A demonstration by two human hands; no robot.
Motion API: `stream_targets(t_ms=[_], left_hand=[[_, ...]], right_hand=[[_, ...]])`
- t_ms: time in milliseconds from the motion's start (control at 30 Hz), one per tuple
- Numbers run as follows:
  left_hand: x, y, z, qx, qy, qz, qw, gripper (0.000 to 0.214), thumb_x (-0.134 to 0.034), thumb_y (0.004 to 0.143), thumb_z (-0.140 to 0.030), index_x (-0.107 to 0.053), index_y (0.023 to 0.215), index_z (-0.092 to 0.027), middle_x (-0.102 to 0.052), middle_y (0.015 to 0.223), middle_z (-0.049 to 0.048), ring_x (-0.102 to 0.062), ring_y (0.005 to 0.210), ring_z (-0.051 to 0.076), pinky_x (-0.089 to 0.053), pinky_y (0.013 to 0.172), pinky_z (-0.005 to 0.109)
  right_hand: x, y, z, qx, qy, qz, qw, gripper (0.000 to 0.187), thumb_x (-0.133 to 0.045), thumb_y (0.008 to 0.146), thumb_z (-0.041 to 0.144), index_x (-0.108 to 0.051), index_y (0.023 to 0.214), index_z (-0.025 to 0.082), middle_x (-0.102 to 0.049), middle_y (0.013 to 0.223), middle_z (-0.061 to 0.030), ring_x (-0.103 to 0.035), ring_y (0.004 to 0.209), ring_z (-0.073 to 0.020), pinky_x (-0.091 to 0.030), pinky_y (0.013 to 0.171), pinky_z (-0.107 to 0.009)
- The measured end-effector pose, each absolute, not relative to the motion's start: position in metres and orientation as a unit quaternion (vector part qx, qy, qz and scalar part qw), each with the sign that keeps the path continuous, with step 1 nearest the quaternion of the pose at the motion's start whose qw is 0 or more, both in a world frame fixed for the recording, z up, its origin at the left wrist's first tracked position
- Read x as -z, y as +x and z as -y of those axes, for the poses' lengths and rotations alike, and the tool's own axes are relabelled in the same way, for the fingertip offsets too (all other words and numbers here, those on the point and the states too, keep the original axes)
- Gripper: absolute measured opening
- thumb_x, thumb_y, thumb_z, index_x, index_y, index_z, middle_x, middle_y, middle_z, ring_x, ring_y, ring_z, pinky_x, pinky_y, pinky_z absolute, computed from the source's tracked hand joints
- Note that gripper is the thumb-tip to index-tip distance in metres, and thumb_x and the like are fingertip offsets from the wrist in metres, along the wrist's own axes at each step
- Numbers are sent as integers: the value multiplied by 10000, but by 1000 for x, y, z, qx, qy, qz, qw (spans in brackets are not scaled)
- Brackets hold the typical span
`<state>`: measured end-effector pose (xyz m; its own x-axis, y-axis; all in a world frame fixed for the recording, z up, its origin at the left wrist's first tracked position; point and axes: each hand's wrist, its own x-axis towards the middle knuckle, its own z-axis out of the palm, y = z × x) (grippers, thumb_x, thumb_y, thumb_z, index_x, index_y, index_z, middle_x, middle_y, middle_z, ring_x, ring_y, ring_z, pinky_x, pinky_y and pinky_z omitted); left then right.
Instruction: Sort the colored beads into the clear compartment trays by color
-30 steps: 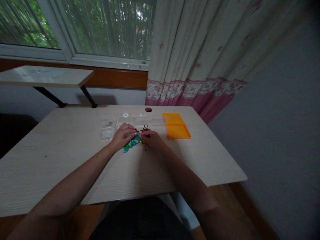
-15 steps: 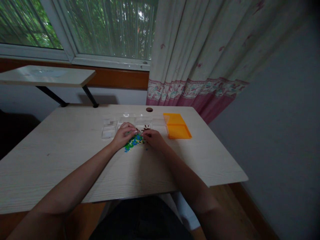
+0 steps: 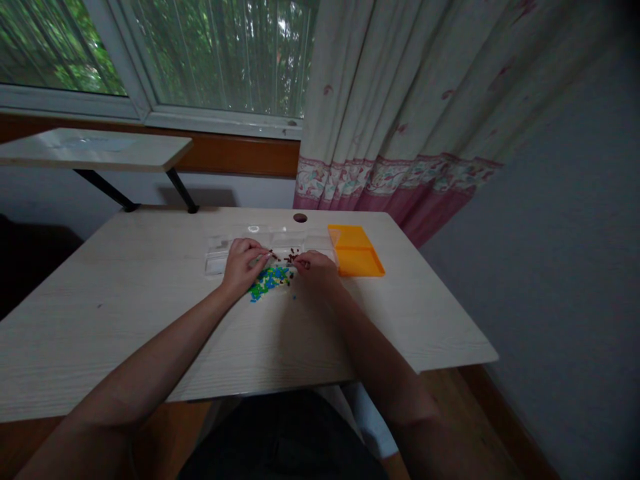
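A loose heap of tiny blue, green and yellow pieces (image 3: 270,281) lies between my two hands. Just beyond it are several small dark brown pieces (image 3: 291,255). My left hand (image 3: 244,265) rests at the heap's left side, thumb and forefinger brought together close to a brown piece. On the right, my right hand (image 3: 317,270) has its fingertips pinched at the near edge of the brown pieces. Whatever either pinch holds is too small to make out. Behind the hands is a clear plastic compartment box (image 3: 287,238), partly hidden by them.
An orange plastic case (image 3: 357,253) lies right of the clear box. The pale wooden table (image 3: 150,293) has a round cable hole (image 3: 300,218) at the back. A raised shelf (image 3: 100,150) stands back left, a curtain (image 3: 390,133) hangs behind.
My hands have moved apart: the left slightly left, the right to the right. More of the coloured heap and the brown pieces between them now shows.
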<state>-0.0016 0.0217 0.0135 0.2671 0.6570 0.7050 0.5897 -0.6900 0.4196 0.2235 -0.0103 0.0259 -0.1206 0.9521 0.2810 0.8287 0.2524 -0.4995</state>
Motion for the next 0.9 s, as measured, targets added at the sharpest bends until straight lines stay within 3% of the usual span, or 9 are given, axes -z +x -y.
stream_targets(t_ms=[400, 700, 900], left_hand=[[-8, -4, -27, -390, 820, -416, -43, 223, -569, 914, -385, -733, 908, -234, -613, 955, 75, -484, 996, 267, -373, 894, 448], [-8, -5, -26, -345, 829, -437, -42, 235, -552, 924, -370, -748, 928, -239, -640, 975, 70, -491, 1022, 267, -374, 908, 443], [-9, -4, -25, -340, 838, -425, -37, 238, -546, 929, -361, -748, 979, -246, -645, 971, 70, -500, 1007, 259, -386, 895, 437]], right_hand=[[-33, 230, 16, -125, -561, 790, 213, 157, -682, 796, 223, -762, 925, 264, -736, 985, -19, -644, 906, -163, -467, 817, -259], [-40, 227, 19, -105, -548, 819, 137, 224, -595, 849, 208, -748, 990, 291, -712, 1084, -3, -636, 1018, -166, -459, 841, -241], [-40, 223, 21, -80, -563, 813, 126, 210, -582, 862, 230, -741, 991, 275, -702, 1076, -13, -640, 986, -175, -452, 804, -243]])
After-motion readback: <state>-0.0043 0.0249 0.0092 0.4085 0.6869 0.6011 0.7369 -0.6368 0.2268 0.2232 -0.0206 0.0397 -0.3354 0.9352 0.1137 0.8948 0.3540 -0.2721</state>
